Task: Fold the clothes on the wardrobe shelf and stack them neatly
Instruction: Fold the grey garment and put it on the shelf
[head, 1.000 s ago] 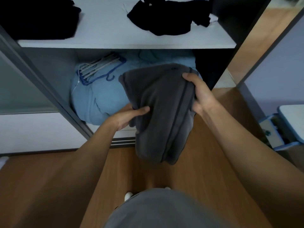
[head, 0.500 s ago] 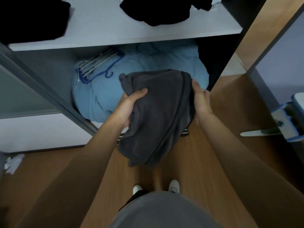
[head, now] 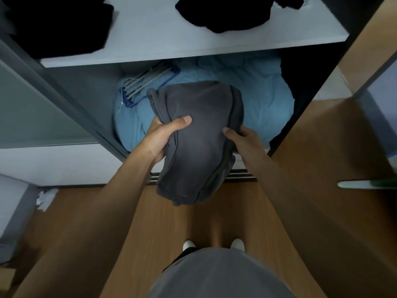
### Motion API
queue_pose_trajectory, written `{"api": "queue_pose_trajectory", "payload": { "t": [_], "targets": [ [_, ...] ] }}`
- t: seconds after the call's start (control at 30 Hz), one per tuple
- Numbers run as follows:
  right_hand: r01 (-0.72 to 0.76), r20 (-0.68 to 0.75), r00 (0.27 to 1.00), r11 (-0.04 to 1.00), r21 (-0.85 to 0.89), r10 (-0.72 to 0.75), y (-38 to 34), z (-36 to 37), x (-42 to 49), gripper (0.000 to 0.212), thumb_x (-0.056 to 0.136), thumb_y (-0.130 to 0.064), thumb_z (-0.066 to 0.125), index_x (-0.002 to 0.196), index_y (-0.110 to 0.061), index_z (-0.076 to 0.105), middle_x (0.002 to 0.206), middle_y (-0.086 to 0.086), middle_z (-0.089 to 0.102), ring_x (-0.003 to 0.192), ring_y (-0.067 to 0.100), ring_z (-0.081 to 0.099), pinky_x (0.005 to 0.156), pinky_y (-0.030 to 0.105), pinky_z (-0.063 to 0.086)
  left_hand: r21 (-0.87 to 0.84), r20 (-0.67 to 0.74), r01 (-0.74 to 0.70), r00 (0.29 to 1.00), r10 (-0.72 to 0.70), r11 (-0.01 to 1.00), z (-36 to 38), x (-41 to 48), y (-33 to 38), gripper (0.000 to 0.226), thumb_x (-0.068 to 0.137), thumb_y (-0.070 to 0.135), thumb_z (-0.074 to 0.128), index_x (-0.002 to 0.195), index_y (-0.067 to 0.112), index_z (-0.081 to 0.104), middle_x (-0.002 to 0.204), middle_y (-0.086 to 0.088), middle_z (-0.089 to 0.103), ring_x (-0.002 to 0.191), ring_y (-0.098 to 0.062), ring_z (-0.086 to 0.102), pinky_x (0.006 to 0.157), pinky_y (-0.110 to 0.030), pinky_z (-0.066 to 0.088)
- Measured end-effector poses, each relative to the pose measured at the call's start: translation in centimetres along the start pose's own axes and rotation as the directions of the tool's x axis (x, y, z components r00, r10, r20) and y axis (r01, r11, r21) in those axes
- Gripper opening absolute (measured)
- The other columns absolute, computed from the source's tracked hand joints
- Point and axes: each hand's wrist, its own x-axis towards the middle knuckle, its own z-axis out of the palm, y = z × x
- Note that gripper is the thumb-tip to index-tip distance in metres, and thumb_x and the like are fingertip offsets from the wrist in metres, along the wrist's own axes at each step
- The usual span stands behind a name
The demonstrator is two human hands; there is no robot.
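Your right hand (head: 243,139) now sits lower, at 3 o'clock on the grey garment (head: 199,104), left hand (head: 166,137) at 9; both grip it, folded, below the shelf (head: 161,35) at 12 o'clock: nearly ready to stack

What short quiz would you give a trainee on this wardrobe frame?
1. True or false: the dark grey garment lies on the white shelf.
2. What fills the compartment under that shelf? A) light blue bedding with clothes hangers on it; B) shoe boxes; C) books.
3. Which hands grip the garment?

Key
1. False: it is held in the air, in front of the wardrobe.
2. A.
3. Both: the left hand grips its left edge and the right hand its right edge.
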Motion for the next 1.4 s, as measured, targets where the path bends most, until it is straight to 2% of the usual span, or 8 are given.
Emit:
{"api": "queue_pose_trajectory", "payload": {
  "t": [0.2, 0.33, 0.5, 0.67, 0.73, 1.03, 1.23, 1.4],
  "targets": [
    [0.019, 0.209, 0.972, 0.918, 0.395, -0.11, -3.2, -0.6, 0.4, 0.028, 0.078, -0.005, 0.063, 0.105, -0.011, 0.066, 0.093, 0.0, 0.077, 0.09, 0.017, 0.074, 0.074, 0.031, 0.058, -0.069, -0.065, 0.088, 0.994, -0.092, 0.994, -0.9, 0.5, 1.0, 0.054, 0.075, 0.017, 0.081, 0.125, 0.011, 0.061, 0.114, -0.007, 0.075, 0.105, -0.024, 0.072, 0.079, -0.032, 0.06],
    [0.084, 0.134, 0.981, 0.925, 0.37, -0.143, -4.4, -0.3, 1.2, 0.037, 0.079, 0.01, 0.049, 0.102, -0.012, 0.067, 0.081, -0.002, 0.076, 0.076, 0.011, 0.072, 0.067, 0.026, 0.058, -0.194, -0.054, 0.131, 0.988, -0.144, 0.972, 0.7, 0.6, 1.1, 0.062, 0.076, 0.013, 0.075, 0.133, 0.001, 0.057, 0.114, -0.014, 0.074, 0.101, -0.027, 0.072, 0.075, -0.033, 0.06],
    [0.202, -0.099, 0.976, 0.978, 0.058, -0.196, -3.0, -0.2, 2.2, 0.037, 0.07, -0.016, 0.061, 0.106, -0.026, 0.06, 0.102, 0.0, 0.068, 0.091, 0.012, 0.065, 0.066, 0.018, 0.053, -0.259, -0.01, 0.129, 0.991, -0.136, 0.957, 2.7, 0.9, 1.6, 0.054, 0.074, 0.009, 0.07, 0.126, -0.004, 0.061, 0.107, -0.016, 0.074, 0.095, -0.027, 0.074, 0.074, -0.032, 0.06],
    [0.005, 0.146, 0.989, 0.992, 0.129, -0.024, -1.5, -0.3, 2.9, 0.092, 0.068, -0.059, 0.079, 0.147, -0.028, 0.043, 0.14, 0.0, 0.058, 0.125, 0.018, 0.059, 0.104, 0.04, 0.049, -0.272, 0.016, 0.089, 0.996, -0.088, 0.958, 2.6, 0.5, 2.6, 0.05, 0.074, 0.007, 0.067, 0.122, -0.004, 0.062, 0.104, -0.015, 0.074, 0.094, -0.026, 0.073, 0.076, -0.034, 0.059],
    [-0.059, 0.31, 0.951, 0.992, 0.114, 0.021, -1.7, -0.6, 2.7, 0.078, 0.067, -0.071, 0.076, 0.134, -0.033, 0.061, 0.134, -0.007, 0.065, 0.122, 0.013, 0.062, 0.097, 0.033, 0.053, -0.23, 0.014, 0.036, 0.999, -0.034, 0.972, 2.2, 0.5, 3.0, 0.044, 0.074, 0.003, 0.066, 0.118, -0.001, 0.064, 0.103, -0.014, 0.075, 0.095, -0.027, 0.073, 0.077, -0.036, 0.06],
    [0.162, 0.377, 0.911, 0.986, 0.038, -0.164, -5.4, -0.2, 2.3, 0.078, 0.052, -0.066, 0.089, 0.12, -0.046, 0.055, 0.127, -0.021, 0.064, 0.12, 0.001, 0.06, 0.096, 0.02, 0.049, -0.152, -0.06, -0.125, 0.991, 0.117, 0.98, 1.9, -0.2, 4.8, 0.048, 0.069, -0.011, 0.062, 0.116, 0.001, 0.062, 0.108, -0.015, 0.071, 0.103, -0.029, 0.07, 0.092, -0.046, 0.057],
    [0.148, 0.374, 0.884, 0.926, 0.349, -0.282, -6.2, 0.4, 2.9, 0.063, 0.076, -0.022, 0.081, 0.133, -0.013, 0.058, 0.131, 0.002, 0.067, 0.126, 0.018, 0.06, 0.114, 0.039, 0.04, -0.228, -0.016, -0.157, 0.987, 0.158, 0.961, 1.8, -0.9, 6.3, 0.044, 0.067, -0.015, 0.056, 0.106, 0.001, 0.065, 0.097, -0.013, 0.074, 0.093, -0.027, 0.072, 0.085, -0.042, 0.059],
    [0.008, 0.538, 0.818, 0.938, 0.346, -0.205, -6.8, 1.8, 2.2, 0.076, 0.062, -0.051, 0.09, 0.126, -0.023, 0.06, 0.127, -0.007, 0.069, 0.121, 0.011, 0.062, 0.097, 0.025, 0.052, -0.295, 0.087, -0.12, 0.985, 0.151, 0.948, 1.0, -1.6, 7.0, 0.038, 0.069, -0.016, 0.051, 0.095, 0.001, 0.073, 0.094, -0.014, 0.075, 0.09, -0.027, 0.073, 0.08, -0.04, 0.06]
  ]
}}
